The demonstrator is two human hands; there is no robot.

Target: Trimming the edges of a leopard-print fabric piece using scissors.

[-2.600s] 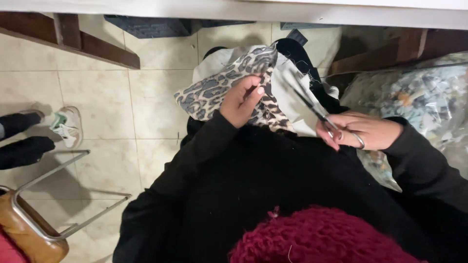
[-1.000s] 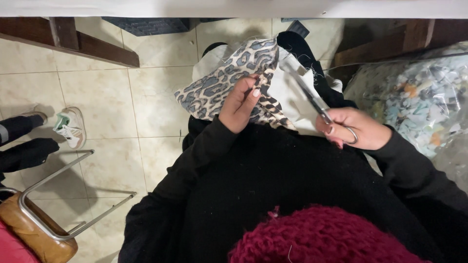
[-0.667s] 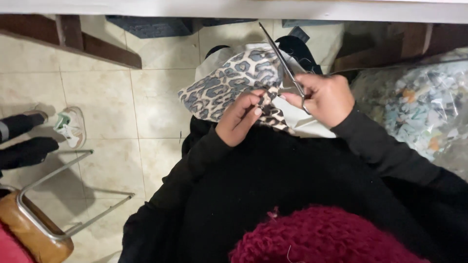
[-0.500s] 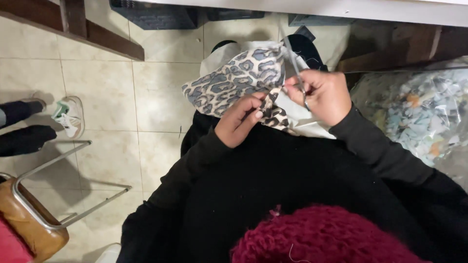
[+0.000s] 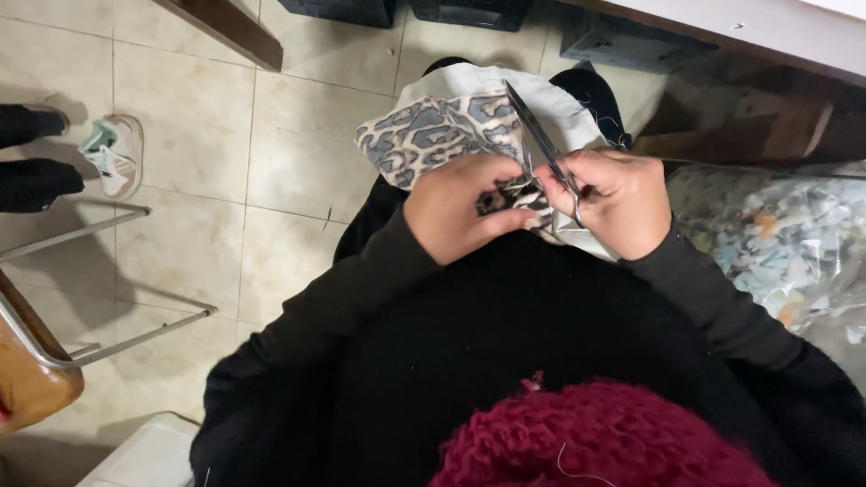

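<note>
Fabric piece [image 5: 451, 135] on the lap, between both hands: left hand [image 5: 456, 207] at its near edge, right hand [image 5: 613, 203] just right, with scissors [image 5: 541, 144] over the cloth. Chair [image 5: 54, 343] far left on floor [image 5: 180, 180]; scrap bag [image 5: 776, 243] right.

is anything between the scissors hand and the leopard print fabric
Nothing visible. The right hand holds the scissors directly over the leopard print fabric, which the left hand pinches from the other side.
</note>
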